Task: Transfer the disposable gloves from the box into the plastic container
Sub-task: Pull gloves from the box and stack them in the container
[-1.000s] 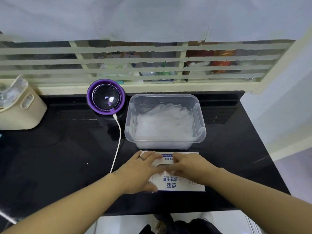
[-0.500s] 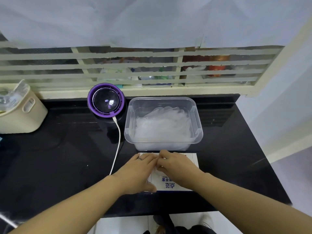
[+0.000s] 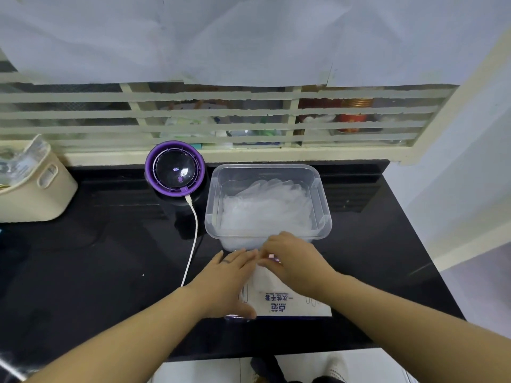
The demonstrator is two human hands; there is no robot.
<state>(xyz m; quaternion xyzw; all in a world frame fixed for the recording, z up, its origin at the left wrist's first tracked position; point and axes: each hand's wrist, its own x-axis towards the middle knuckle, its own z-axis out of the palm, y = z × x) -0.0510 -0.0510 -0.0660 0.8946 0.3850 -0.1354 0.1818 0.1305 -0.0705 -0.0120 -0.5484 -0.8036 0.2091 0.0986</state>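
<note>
One flat white cardboard glove box point(image 3: 293, 302) lies at 6 o'clock of the clear rectangular plastic container point(image 3: 265, 167) holding translucent disposable gloves point(image 3: 265, 208). Left hand point(image 3: 229, 275) presses flat on it, fingers straight; right hand point(image 3: 293, 258) curls its fingers at the box's far edge, grip unclear

I see the black worktop point(image 3: 83, 272) carrying a cream basket point(image 3: 30, 194), a purple device point(image 3: 174, 168) with its cable point(image 3: 193, 239), a plastic container point(image 3: 213, 205) and a glove box point(image 3: 287, 302).

Translucent gloves point(image 3: 265, 208) heaped in clear container point(image 3: 265, 167), box point(image 3: 287, 302) beside.
</note>
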